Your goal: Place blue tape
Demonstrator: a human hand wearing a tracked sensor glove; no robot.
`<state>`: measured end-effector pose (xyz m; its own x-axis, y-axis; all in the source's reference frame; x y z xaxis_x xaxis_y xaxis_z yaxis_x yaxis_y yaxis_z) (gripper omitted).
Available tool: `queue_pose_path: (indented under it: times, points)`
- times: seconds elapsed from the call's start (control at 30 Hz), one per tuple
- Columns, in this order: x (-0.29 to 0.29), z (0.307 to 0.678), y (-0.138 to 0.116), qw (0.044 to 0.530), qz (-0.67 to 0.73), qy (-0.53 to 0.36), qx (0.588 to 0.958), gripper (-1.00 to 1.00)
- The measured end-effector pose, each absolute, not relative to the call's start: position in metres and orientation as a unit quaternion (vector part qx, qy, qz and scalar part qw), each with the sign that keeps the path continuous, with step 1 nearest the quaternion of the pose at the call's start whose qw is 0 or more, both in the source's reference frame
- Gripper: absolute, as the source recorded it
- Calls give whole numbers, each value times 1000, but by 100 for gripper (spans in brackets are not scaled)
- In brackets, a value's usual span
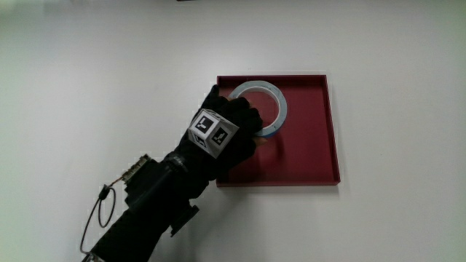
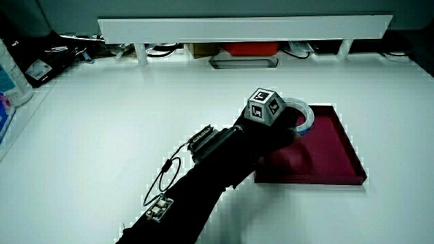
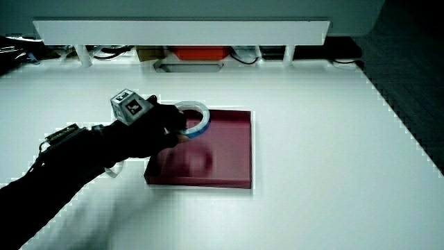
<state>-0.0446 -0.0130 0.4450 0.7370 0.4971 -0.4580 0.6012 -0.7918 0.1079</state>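
Blue tape, no legible label, clasped in the hand's closed grip over the red tray.

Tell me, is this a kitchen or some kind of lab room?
Probably a lab or test bench, not a kitchen. The hand wears a black glove with a patterned cube for tracking, wires trail from the forearm, and it holds blue tape over a red tray on a plain white table.

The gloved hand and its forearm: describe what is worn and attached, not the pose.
The hand wears a black glove, and a black sleeve covers the forearm. A small white cube with black square markings sits on the hand's back. A small dark module is strapped at the wrist, and a thin black looped cable hangs from it.
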Motion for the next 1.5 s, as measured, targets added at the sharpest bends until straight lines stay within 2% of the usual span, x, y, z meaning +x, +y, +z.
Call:
queue_pose_path:
  times: [0.27, 0.6, 1.07, 1.5]
  points:
    - [-27, 476, -16, 170, -205, 289, 919, 0]
    - [-19, 504, -15, 193, -191, 288, 919, 0]
    - [-9, 511, -17, 218, -154, 291, 919, 0]
    - [-8, 513, -15, 223, -153, 288, 919, -41]
